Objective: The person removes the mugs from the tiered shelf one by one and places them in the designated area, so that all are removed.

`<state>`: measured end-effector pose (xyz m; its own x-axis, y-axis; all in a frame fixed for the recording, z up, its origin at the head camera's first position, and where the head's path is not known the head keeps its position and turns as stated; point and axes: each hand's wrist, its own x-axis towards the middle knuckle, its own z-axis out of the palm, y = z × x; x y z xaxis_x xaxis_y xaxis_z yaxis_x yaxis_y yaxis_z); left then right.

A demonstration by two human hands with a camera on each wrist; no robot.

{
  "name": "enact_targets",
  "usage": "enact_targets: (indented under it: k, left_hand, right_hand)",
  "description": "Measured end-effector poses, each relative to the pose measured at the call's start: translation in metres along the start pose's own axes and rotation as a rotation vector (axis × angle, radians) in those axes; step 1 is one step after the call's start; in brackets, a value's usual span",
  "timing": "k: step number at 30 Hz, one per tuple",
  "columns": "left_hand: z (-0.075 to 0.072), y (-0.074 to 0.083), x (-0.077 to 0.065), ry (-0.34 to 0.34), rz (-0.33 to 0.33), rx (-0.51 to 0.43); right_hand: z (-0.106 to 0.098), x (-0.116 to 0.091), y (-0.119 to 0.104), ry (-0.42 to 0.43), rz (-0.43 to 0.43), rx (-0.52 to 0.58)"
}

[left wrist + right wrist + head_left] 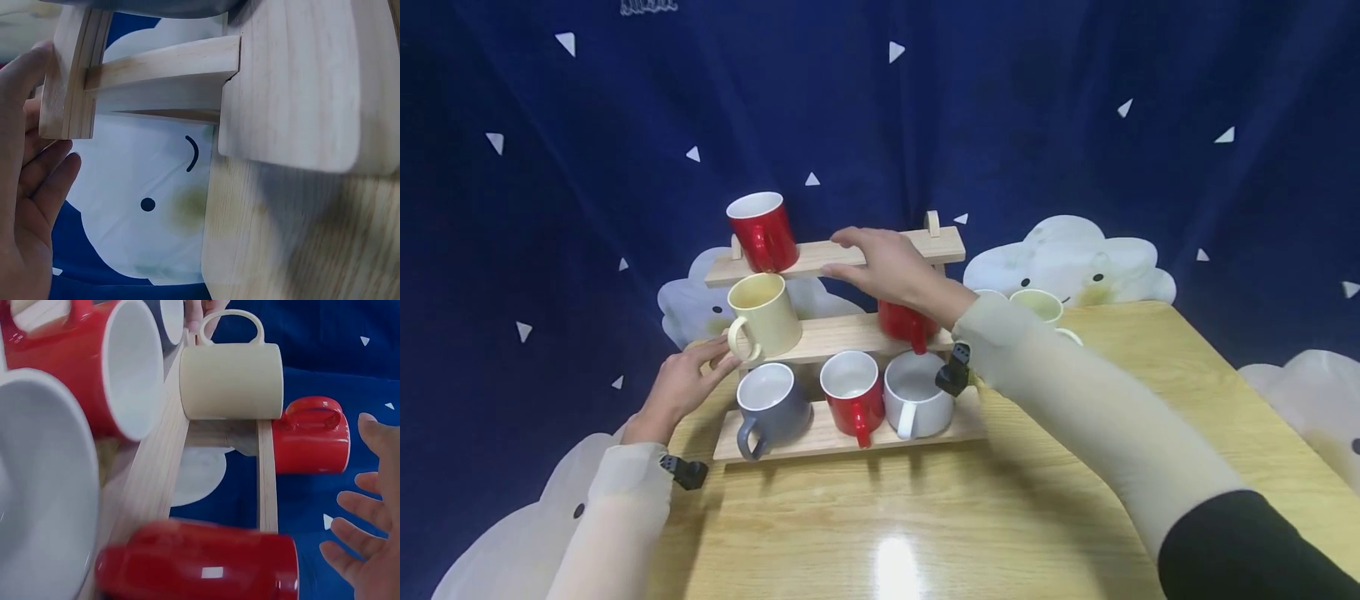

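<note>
A three-tier wooden rack [842, 335] stands on the table, with mugs on each tier. My left hand [688, 385] holds the end of its middle shelf [69, 94], thumb on one side and fingers on the other. Beside those fingers is the handle of a cream mug [775, 321] on that shelf. My right hand [887, 265] is raised in front of the top shelf, empty, its fingers apart and pointing left. Left of it, a red mug [775, 237] sits on the top shelf. Another red mug [206, 562] on the middle shelf is partly hidden by my right arm in the head view.
On the bottom tier stand a grey mug [778, 417], a red mug [857, 400] and a wide white mug [925, 408]. Behind my right forearm, a pale mug [1037, 307] and a white rim show on the table [1150, 358]. A dark blue curtain [1037, 108] hangs behind.
</note>
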<state>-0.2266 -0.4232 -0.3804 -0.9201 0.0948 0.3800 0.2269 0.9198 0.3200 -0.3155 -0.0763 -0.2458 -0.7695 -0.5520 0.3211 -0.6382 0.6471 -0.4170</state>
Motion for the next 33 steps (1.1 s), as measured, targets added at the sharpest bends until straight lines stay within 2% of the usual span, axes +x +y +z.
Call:
enact_targets:
  k: [7, 25, 33]
  left_hand:
    - [0.006, -0.002, 0.001, 0.036, 0.024, -0.011]
    - [0.001, -0.003, 0.001, 0.024, 0.008, -0.003]
    - [0.004, -0.003, 0.002, 0.024, 0.026, -0.008]
  right_hand:
    - [0.012, 0.017, -0.015, -0.002, 0.037, 0.011]
    - [0.037, 0.06, -0.05, -0.019, 0.042, 0.075]
    - [0.05, 0.067, -0.062, 0.008, 0.06, 0.054]
